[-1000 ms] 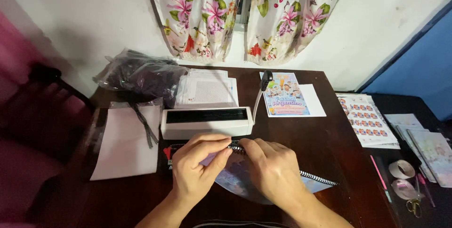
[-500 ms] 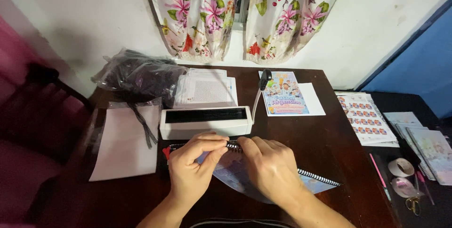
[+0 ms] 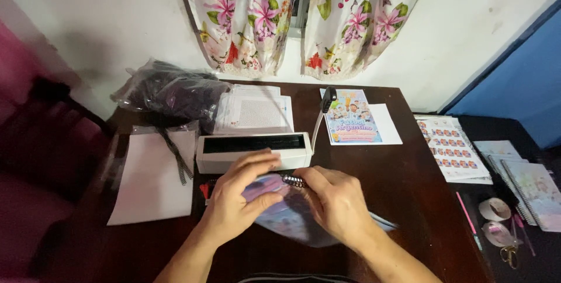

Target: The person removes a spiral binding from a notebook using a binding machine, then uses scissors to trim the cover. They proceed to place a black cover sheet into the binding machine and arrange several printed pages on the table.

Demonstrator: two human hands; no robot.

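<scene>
purple spiral notebook (image 3: pixel 292 216), between left hand (image 3: pixel 236 201), right hand (image 3: pixel 336 204)

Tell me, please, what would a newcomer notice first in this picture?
First, the left hand and right hand at the centre, pressing together on a pale purple spiral-bound notebook on the dark brown wooden table. Just behind them lies a long white binding machine with a black slot. Above, white floral curtains with pink flowers hang against the wall.
</scene>
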